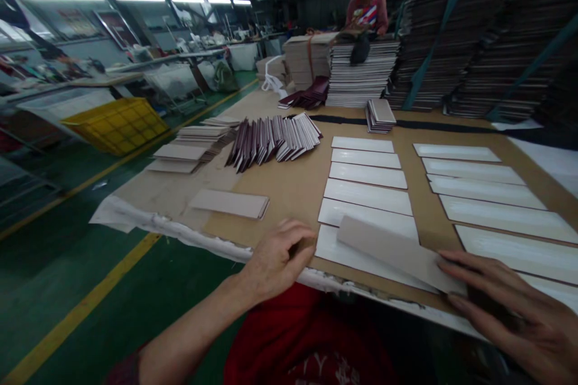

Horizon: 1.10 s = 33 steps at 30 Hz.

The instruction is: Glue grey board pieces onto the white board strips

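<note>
My right hand point(510, 307) lies over the right end of a long beige card strip point(397, 252), and its fingertips press on the card. The strip rests across white glossy tiles point(365, 195) set out in rows on a brown card-covered table point(289, 192). A second column of such tiles point(483, 195) runs under and beyond that hand. My left hand point(277, 258) is curled at the table's near edge, a little apart from the strip's left end, holding nothing.
Fanned dark-backed strips point(273, 141) and beige card stacks point(189, 150) lie on the table, with a loose card point(230, 203) nearer me. Tall stacks point(361, 72) rise behind, where a co-worker point(368, 9) stands. A yellow crate point(117, 126) sits on the green floor at left.
</note>
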### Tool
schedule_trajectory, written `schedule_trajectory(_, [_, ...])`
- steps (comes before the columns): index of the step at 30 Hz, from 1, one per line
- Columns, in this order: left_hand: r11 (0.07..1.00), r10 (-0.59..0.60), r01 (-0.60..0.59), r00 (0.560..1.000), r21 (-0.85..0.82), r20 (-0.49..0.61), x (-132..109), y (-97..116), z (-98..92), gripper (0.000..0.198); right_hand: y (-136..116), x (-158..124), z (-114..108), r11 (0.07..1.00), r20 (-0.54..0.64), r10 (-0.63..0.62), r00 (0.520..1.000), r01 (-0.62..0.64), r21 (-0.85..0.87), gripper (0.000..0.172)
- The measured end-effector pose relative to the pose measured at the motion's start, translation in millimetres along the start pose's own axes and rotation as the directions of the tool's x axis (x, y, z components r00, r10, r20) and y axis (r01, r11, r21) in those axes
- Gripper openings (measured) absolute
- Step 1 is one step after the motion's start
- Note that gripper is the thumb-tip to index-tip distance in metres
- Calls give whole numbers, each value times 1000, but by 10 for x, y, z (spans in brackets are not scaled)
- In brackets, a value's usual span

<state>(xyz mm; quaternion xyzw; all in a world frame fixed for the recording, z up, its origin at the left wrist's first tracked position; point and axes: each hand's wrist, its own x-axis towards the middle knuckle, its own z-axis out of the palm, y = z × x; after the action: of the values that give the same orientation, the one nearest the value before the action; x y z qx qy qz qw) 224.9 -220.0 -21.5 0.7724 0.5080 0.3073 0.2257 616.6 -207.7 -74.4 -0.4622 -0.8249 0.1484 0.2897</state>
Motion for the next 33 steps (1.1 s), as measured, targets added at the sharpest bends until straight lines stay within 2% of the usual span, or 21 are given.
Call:
schedule_trajectory(6, [992, -115, 112, 992, -57, -44, 22, -51, 77, 18, -73, 129, 90, 998, 71, -66, 995, 64, 27, 39])
schedule_trajectory(17, [998, -62, 62, 998, -12, -25, 33, -51, 93, 13, -68, 244, 114, 994, 98, -108, 989, 107, 21, 41])
schedule_trajectory(28, [999, -24, 25, 999, 29, -26, 43, -62, 114, 8, -123, 302, 106, 992, 74, -120, 990, 117, 54, 38])
schedule_trajectory(33, [1000, -17, 18, 1000, 25, -22, 31, -75, 119, 7, -108, 323, 98, 988, 83, -153, 985, 152, 10, 39])
